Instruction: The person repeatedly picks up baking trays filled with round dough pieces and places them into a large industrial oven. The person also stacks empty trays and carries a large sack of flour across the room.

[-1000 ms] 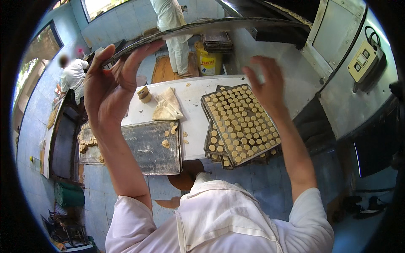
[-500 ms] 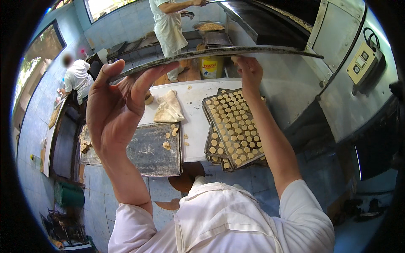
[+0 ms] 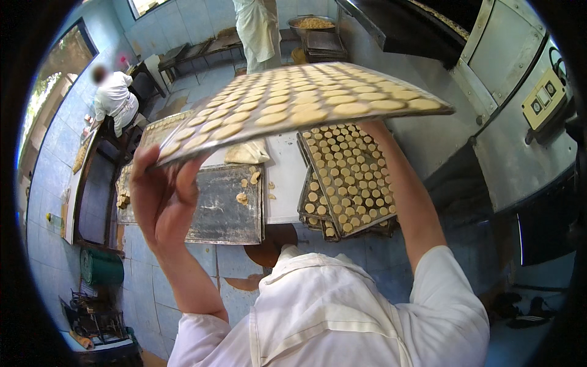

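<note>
A dark baking tray (image 3: 342, 111) covered with rows of pale round dough pieces is held up at chest height, its near edge toward me. My left hand (image 3: 165, 189) grips its near left corner, thumb at the edge and fingers underneath. Under the right part of the tray, my right hand (image 3: 374, 129) bears it from below; its fingers are hidden behind the metal. Below on the white table (image 3: 284, 183) lies a skewed stack of trays (image 3: 351, 183), its top one full of similar dough rounds. To the left is a worn dark tray (image 3: 223, 211) with a few dough scraps.
A cream cloth (image 3: 247, 151) lies behind the worn tray. On the right stands a metal oven (image 3: 422, 147) with a switch box (image 3: 544, 104). One person (image 3: 257, 37) stands beyond the table; another (image 3: 116, 101) works at a left-hand bench. A basin (image 3: 312, 24) stands far back.
The lifted tray has tipped from edge-on, so its dough-covered top now shows. Its near edge has come lower and closer, and my left hand has dropped with it.
</note>
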Demonstrator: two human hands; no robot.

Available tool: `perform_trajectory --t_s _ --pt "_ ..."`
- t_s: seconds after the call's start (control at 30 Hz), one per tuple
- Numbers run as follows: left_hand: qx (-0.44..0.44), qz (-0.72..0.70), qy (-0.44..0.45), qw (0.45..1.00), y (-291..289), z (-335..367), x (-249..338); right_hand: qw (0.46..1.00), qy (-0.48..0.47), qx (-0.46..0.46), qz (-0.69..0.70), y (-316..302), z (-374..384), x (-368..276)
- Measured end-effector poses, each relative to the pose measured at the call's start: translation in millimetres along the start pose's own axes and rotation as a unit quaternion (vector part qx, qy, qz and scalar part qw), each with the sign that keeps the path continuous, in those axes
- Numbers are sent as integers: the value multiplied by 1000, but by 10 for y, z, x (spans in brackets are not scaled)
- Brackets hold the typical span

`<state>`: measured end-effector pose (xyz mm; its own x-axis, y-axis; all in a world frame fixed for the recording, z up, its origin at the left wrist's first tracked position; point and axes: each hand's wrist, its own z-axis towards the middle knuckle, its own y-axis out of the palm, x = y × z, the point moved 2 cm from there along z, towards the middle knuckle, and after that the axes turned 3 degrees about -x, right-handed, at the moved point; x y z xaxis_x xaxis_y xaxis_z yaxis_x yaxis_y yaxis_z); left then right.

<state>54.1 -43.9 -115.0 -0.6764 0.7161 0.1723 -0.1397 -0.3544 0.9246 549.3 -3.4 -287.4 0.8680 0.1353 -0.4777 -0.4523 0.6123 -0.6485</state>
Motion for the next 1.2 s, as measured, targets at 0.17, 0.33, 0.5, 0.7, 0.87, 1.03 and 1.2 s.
perform_trajectory --t_s 0.17,0.33,0.5,0.7,0.87,1.03,1.2 --pt "-8 113 121 986 -600 -710 389 887 359 -222 -188 -100 -921 1485" --pt "-56 225 215 949 -836 -1297 566 853 476 -160 142 228 -1478 1796" --pt "18 299 355 886 -916 -2400 825 908 396 -138 -8 295 -1307 1758" --pt "69 274 504 816 -998 -3185 824 931 296 -137 -166 581 -1114 1515" --pt "119 286 552 774 -792 -3354 848 968 169 -181 -33 1207 -815 9" --pt "97 335 552 757 -855 -3694 1046 940 -33 -340 27 2688 -1211 -1073" --pt "208 340 617 679 -689 -3864 1214 920 -66 -385 -44 3355 -1378 -1081"
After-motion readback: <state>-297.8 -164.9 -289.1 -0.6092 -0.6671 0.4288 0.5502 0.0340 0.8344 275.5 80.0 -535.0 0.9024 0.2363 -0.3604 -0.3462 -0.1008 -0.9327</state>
